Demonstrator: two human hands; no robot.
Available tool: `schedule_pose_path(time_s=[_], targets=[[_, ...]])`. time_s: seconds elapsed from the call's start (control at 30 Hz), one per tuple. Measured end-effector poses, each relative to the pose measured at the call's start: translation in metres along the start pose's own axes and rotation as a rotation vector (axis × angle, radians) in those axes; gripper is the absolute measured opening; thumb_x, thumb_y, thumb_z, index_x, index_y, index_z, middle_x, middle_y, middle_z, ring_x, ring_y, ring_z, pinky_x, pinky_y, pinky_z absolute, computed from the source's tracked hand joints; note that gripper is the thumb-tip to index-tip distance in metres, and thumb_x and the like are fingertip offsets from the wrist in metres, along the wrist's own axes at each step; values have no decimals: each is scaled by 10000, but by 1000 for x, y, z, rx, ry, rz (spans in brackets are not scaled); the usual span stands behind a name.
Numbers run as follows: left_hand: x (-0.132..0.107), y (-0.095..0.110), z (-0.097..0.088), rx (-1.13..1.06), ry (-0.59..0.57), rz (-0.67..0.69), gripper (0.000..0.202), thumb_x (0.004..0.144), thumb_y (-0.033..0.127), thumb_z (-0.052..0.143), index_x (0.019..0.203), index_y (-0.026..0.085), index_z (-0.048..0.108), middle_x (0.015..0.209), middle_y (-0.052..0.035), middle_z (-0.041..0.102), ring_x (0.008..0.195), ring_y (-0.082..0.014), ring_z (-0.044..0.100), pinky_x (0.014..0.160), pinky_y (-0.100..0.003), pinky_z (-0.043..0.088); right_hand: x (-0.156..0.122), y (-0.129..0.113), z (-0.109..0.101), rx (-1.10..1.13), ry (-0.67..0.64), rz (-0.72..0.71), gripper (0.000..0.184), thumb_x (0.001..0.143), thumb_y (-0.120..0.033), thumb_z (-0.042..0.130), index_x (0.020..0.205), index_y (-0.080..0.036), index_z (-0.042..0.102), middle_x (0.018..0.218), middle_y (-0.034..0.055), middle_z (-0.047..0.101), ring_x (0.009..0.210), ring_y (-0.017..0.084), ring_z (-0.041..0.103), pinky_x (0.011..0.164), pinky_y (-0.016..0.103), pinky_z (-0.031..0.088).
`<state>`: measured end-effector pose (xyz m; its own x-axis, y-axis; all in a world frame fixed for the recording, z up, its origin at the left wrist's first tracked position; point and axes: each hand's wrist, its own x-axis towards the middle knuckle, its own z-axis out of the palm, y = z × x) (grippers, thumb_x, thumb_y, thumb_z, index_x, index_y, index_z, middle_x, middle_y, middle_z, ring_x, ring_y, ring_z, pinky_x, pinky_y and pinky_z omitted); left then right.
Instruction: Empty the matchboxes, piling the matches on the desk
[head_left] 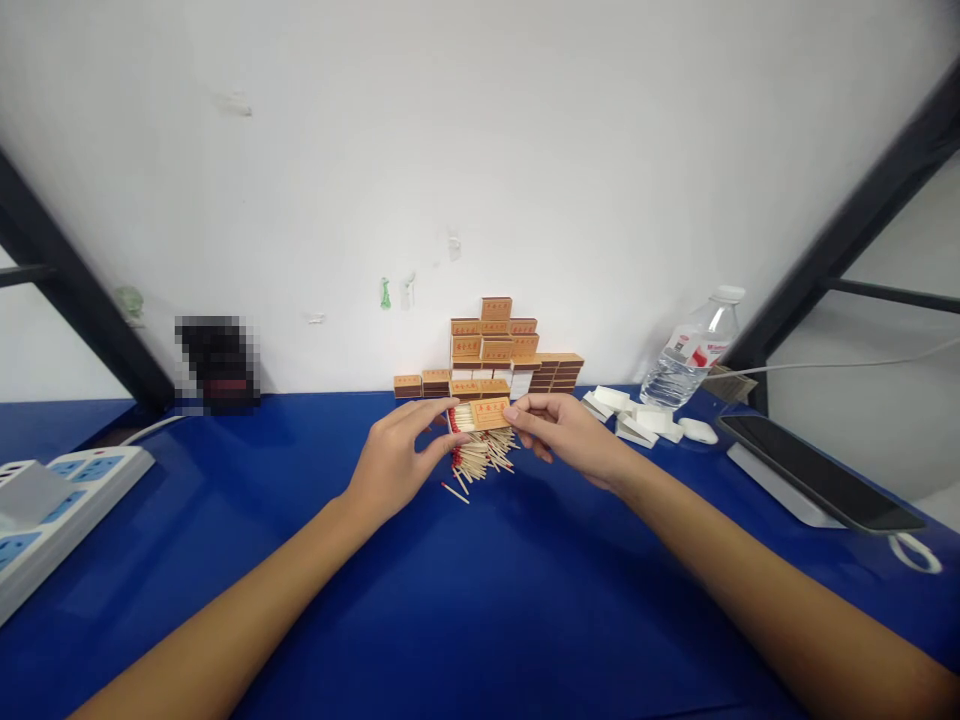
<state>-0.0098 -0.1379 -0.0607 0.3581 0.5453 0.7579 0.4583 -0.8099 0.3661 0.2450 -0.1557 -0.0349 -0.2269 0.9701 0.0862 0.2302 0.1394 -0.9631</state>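
Note:
Between my two hands is a matchbox (pixel 491 414), its tray of red-tipped matches partly out of the orange sleeve on the left. My left hand (pixel 401 455) pinches the tray end, thumb below and fingers above. The sleeve's right end is gripped by my right hand (pixel 559 432), thumb on its front. Beneath the box, a heap of loose matches (pixel 476 458) lies on the blue table, and a single match (pixel 455 493) lies at its front left. Behind stand stacked matchboxes (pixel 495 348), the lower ones partly hidden by the held box.
White empty trays (pixel 637 418) lie to the right beside a tilted-looking water bottle (pixel 694 350). A phone (pixel 821 472) rests on a white stand farther right. At the left edge is a power strip (pixel 75 510); a pixelated dark object (pixel 217 365) stands near the wall.

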Motion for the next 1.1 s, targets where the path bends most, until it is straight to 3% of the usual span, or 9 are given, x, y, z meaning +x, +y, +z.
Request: schedule_pose_path(time_s=[0.1,0.2,0.37,0.47,0.73,0.83,1.0,1.1], targets=[[2,1,-1,-4,45,-6,374,906,326,798,1259,233,717,1083,-38,795,866,-181,732,875,-357,619,-1,-6,-9,20,26,-19,427,827,-600,771,763,-204,624,644,-17,579,504,103,447,456,243,331],[4,1,-3,1,87,-32,376,905,324,800,1260,240,712,1048,-27,790,802,-162,717,812,-330,615,4,-10,-41,-21,87,-13,458,800,-599,793,726,-188,605,633,-11,568,508,96,449,459,235,340],[4,-7,-4,18,97,0,385,922,339,782,1284,243,692,1094,-37,777,877,-175,719,828,-338,609,30,-5,-112,-270,437,35,455,813,-577,795,705,-173,615,636,1,536,527,90,436,470,227,347],[2,-11,-3,26,83,-6,390,933,340,770,1301,242,682,1107,-44,772,901,-183,719,862,-358,608,52,2,-131,-420,505,154,414,839,-529,790,712,-165,637,631,20,545,558,108,454,481,232,363],[0,-16,-3,36,76,-28,396,951,386,744,1305,223,677,1089,-61,772,904,-196,719,862,-380,610,89,15,-120,-436,496,213,499,745,-601,819,600,-172,608,637,53,608,564,123,475,473,246,368],[0,-17,-3,37,82,-31,404,953,390,741,1315,222,675,1095,-65,773,885,-191,720,853,-379,614,93,17,-120,-537,517,207,450,786,-557,792,611,-169,645,617,48,621,554,132,479,513,278,373],[-1,-17,-2,23,80,-41,391,962,401,727,1317,244,682,1121,-65,774,887,-187,720,866,-383,618,87,10,-123,-781,566,140,353,900,-447,690,647,-201,689,718,93,719,718,223,617,710,355,454],[-2,-16,-1,15,63,-44,405,952,403,740,1320,247,683,1101,-58,779,902,-196,720,864,-391,616,69,4,-106,-823,702,31,336,936,-484,623,733,-224,689,798,103,733,781,250,629,735,377,451]])
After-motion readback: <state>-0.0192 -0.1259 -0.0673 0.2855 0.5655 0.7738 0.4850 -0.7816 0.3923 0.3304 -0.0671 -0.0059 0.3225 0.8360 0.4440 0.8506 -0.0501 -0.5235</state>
